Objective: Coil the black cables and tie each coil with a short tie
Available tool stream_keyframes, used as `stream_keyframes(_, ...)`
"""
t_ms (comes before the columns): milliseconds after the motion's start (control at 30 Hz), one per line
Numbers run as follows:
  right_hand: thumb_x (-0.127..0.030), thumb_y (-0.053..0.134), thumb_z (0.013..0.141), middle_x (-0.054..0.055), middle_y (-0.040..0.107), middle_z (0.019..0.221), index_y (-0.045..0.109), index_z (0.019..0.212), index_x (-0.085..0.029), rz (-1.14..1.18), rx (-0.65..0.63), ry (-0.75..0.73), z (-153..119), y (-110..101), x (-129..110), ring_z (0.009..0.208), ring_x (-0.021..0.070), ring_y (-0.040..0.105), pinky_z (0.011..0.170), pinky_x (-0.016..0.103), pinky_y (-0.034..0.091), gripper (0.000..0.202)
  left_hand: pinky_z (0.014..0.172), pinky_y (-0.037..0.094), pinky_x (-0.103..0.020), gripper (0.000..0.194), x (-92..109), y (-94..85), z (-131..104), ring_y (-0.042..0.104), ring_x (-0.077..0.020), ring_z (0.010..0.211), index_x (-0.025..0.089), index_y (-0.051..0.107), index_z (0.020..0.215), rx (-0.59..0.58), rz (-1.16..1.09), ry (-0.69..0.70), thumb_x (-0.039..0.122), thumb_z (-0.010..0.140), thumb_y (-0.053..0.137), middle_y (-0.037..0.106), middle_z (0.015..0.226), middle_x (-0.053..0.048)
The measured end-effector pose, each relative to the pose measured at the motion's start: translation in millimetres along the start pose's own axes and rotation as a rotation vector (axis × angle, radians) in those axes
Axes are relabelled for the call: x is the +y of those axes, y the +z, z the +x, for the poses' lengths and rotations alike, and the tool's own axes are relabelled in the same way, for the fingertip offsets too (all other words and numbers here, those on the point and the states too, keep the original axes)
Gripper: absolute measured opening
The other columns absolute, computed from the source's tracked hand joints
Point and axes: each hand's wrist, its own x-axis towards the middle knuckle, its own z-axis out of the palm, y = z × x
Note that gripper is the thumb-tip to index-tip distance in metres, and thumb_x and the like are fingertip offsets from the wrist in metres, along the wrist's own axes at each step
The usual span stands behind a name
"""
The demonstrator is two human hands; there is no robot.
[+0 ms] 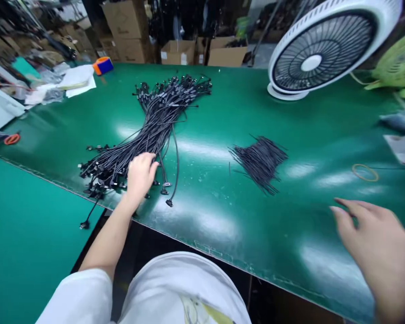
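My left hand (141,176) is on the near side of a large pile of black cables (155,119) with small connectors at both ends. Its fingers curl round a cable there; the fingertips are partly hidden. A few cable ends with connectors (169,202) hang out beside the hand toward the near edge. My right hand (374,243), slightly blurred, hovers over the right part of the table with thumb and index finger apart and nothing seen between them. A loose bundle of thin black ties (261,162) lies between the two hands.
On the green table (209,225), a yellow rubber band (365,173) lies beyond my right hand. A white fan (310,63) stands at the back right. Papers (76,78), an orange-and-blue tape roll (103,65) and orange-handled scissors (11,139) are at left. Cardboard boxes (178,51) stand behind.
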Motion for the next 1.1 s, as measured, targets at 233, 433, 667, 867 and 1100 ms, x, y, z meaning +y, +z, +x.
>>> stream_keyframes(233,-0.031,0.04,0.097,0.013,0.07,0.108,0.071,0.107,-0.018,0.038,-0.324,-0.37,57,61,-115,0.088,0.0262,0.069,0.079,0.041,0.056,0.035,0.098,0.042,-0.044,0.04,-112,-11.1,91,0.059,-0.0354,0.111,0.007,0.067,0.115,-0.284,0.137,-0.176,0.035,0.093,0.049,0.066,0.116,-0.023)
stream_keyframes(433,-0.023,0.043,0.097,0.011,0.071,0.097,0.07,0.108,-0.015,0.054,-0.439,-0.661,78,80,-190,0.083,0.0215,0.069,0.074,0.036,0.054,0.03,0.084,0.047,-0.028,0.034,-143,-15.7,119,0.066,-0.0201,0.088,0.009,0.071,0.092,-0.303,0.049,-0.141,0.031,0.094,0.046,0.073,0.099,-0.013)
stream_keyframes(667,-0.019,0.044,0.096,0.011,0.069,0.095,0.069,0.105,-0.016,0.132,-0.487,-0.674,105,75,-220,0.083,0.021,0.068,0.076,0.035,0.053,0.027,0.071,0.045,-0.025,0.03,-144,-57.2,123,0.062,-0.016,0.073,0.012,0.065,0.096,-0.061,-0.051,-0.158,0.028,0.095,0.041,0.071,0.085,-0.007)
stream_keyframes(867,-0.026,0.049,0.095,0.017,0.043,0.146,0.037,0.146,-0.02,0.605,-0.166,-0.575,157,66,-312,0.107,0.0188,0.06,0.094,0.037,0.051,0.053,0.074,0.047,-0.027,0.027,-28,-109.8,59,0.066,-0.0188,0.078,0.019,0.067,0.096,-0.028,-0.281,0.367,0.038,0.095,0.048,0.072,0.088,-0.006)
stream_keyframes(1100,-0.017,0.042,0.096,0.008,0.069,0.097,0.069,0.097,-0.017,0.262,0.007,-0.544,232,45,-316,0.093,0.0208,0.055,0.086,0.036,0.043,0.027,0.069,0.046,-0.027,0.032,-56,-136.2,8,0.065,-0.0202,0.076,0.022,0.068,0.098,-0.154,-0.264,0.046,0.046,0.092,0.047,0.072,0.087,-0.003)
